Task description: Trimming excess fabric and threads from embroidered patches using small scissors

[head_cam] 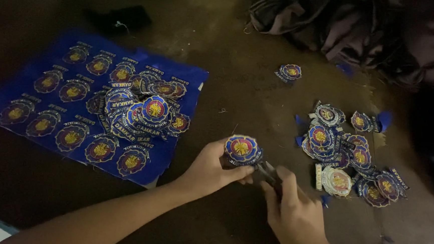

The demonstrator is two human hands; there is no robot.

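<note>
Two bare hands meet low in the middle of the view, over a dark, dimly lit floor (234, 75); the left hand (207, 170) reaches in from the lower left, its fingers (240, 173) closed around the edge of one round embroidered patch (242, 148), blue-rimmed with a red ring and a gold centre, held face up; the right hand (293, 215) comes up from the bottom edge, its fingers wrapped shut on a small pair of scissors (268, 174), whose dark blades sit just under the held patch, touching or nearly touching its lower rim; whether the blades are parted is too dark to tell. To the left lies a blue fabric sheet (184, 74) bearing rows of uncut patches of the same kind, with a loose heap of cut patches (146, 114) piled on its right part; to the right of the hands a second pile of trimmed patches (349, 154) is spread on the floor, blue offcuts scattered among them; one single patch (289, 73) lies apart, above that pile; a bundle of dark cloth (351, 23) fills the upper right corner.
</note>
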